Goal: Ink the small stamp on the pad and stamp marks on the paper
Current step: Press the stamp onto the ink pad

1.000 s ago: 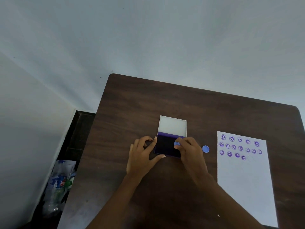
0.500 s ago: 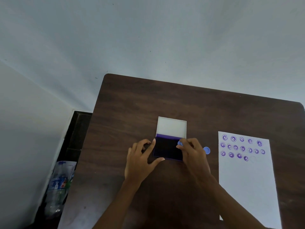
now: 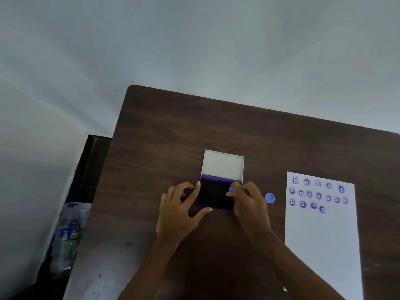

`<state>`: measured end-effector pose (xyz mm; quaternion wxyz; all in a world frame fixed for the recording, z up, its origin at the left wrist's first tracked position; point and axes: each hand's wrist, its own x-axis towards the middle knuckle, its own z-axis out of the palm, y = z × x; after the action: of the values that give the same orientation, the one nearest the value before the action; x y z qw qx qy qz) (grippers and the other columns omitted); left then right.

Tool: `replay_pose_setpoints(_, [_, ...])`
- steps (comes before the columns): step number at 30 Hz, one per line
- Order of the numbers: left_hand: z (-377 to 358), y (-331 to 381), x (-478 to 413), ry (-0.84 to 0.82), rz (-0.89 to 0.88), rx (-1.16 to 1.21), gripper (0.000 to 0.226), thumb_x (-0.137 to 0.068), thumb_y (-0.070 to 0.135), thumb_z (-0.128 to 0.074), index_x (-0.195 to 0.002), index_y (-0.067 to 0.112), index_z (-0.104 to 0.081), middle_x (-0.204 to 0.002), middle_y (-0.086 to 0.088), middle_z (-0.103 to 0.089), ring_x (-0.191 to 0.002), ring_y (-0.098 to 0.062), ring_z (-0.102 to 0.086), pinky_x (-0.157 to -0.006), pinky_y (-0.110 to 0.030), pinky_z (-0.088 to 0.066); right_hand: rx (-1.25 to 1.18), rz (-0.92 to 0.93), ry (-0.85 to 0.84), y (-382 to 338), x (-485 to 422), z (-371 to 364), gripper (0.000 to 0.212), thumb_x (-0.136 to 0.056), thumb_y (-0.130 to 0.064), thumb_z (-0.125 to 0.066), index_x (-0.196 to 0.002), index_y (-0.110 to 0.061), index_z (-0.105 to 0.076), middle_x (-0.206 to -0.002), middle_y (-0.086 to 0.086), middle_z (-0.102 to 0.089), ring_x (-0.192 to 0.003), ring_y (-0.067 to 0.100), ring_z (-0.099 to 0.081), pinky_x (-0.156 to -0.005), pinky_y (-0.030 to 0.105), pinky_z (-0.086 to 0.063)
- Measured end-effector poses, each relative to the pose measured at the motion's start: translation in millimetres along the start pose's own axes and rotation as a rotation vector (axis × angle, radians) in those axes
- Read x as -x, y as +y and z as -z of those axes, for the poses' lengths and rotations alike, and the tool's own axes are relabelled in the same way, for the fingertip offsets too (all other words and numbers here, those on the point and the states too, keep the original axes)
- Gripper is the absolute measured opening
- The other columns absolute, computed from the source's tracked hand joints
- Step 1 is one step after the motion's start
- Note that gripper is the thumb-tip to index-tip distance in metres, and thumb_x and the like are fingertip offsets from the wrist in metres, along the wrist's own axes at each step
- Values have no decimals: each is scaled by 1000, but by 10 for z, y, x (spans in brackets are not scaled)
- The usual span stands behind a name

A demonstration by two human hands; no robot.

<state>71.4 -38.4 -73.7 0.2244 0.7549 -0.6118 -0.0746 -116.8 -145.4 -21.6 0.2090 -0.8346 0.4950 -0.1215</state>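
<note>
A dark brown wooden table (image 3: 194,131) with a visible grain fills the centre and right of the frame. A small round blue cap (image 3: 269,198) lies on it at centre right. Pale grey-white walls (image 3: 194,40) cover the upper half and far left. At lower left, beside the table, clear plastic bottles (image 3: 67,237) with blue and red labels sit on a dark floor (image 3: 95,161).

Your right hand (image 3: 249,204) hides most of the small stamp (image 3: 232,189) — its face is unseen. The paper (image 3: 322,234) runs off the bottom edge — its stamped marks (image 3: 318,195) are too small to read.
</note>
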Motion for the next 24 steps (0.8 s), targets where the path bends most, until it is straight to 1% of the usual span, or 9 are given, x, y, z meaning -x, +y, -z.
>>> replay_pose_setpoints(2, [29,10,2,-3,0,2,72,-83,71,-58,-138,26,-56,-122,-1,-58,-98,-16,-52,-77,-27,-37,50,-15,-22,-16,7,-10,21,-89,-32,-55,-80,-49,-62,-94,-2,-62,-86,16,-59,-75,38,-54])
replay_pose_setpoints(3, [34,8,-9,-2,-1,2,71,-83,71,-58,-138,25,-56,-122,-1,-58,-98,-15,-52,-77,-27,-36,59,-10,-16,-7,7,-18,21,-90,-33,-54,-81,-50,-62,-94,0,-63,-86,18,-60,-75,38,-53])
replay_pose_setpoints(6, [70,20,-18,-8,7,0,71,-84,72,-57,-138,26,-57,-121,0,-57,-97,-15,-52,-76,-27,-37,51,16,-45,-62,-41,54,20,-80,-17,-75,-97,-20,-66,-88,8,-61,-74,17,-59,-62,30,-55])
replay_pose_setpoints(8, [82,24,-24,-24,19,-1,71,-84,73,-56,-139,28,-55,-121,1,-55,-97,-15,-52,-75,-28,-40,36,-6,-108,-86,-43,119,22,-80,-12,-75,-100,-6,-68,-94,12,-64,-81,19,-61,-70,29,-55])
replay_pose_setpoints(11, [89,29,-24,-36,21,-7,72,-84,73,-56,-140,29,-52,-122,1,-53,-98,-14,-50,-75,-31,-43,-105,-114,-51,-51,94,175,22,-79,-4,-74,-101,-1,-70,-102,17,-67,-89,23,-64,-81,23,-47])
replay_pose_setpoints(13, [92,28,-34,-44,20,-13,72,-83,72,-56,-140,29,-52,-122,1,-52,-98,-14,-50,-74,-32,-44,-141,-167,-55,-39,220,183,23,-83,-6,-70,-105,-2,-68,-108,15,-67,-91,13,-57,-87,11,-35])
replay_pose_setpoints(16, [101,33,-43,-49,16,-18,73,-82,72,-57,-139,28,-53,-122,0,-53,-98,-15,-51,-74,-32,-45,-168,-188,-50,-82,337,111,22,-88,-12,-66,-109,-6,-67,-111,11,-66,-91,4,-49,-78,0,-31])
replay_pose_setpoints(20, [119,35,-42,-54,17,-20,73,-82,72,-56,-139,26,-53,-122,-1,-53,-99,-15,-51,-75,-31,-45,-181,-174,-42,-164,314,74,25,-88,-13,-65,-113,-7,-65,-113,11,-65,-94,9,-54,-86,14,-39])
replay_pose_setpoints(24, [119,34,-41,-68,16,-23,74,-82,72,-55,-140,27,-52,-122,-1,-54,-98,-16,-51,-75,-32,-45,-112,-92,-34,-216,315,50,28,-79,-7,-75,-105,-3,-68,-101,16,-67,-86,26,-65,-77,32,-53])
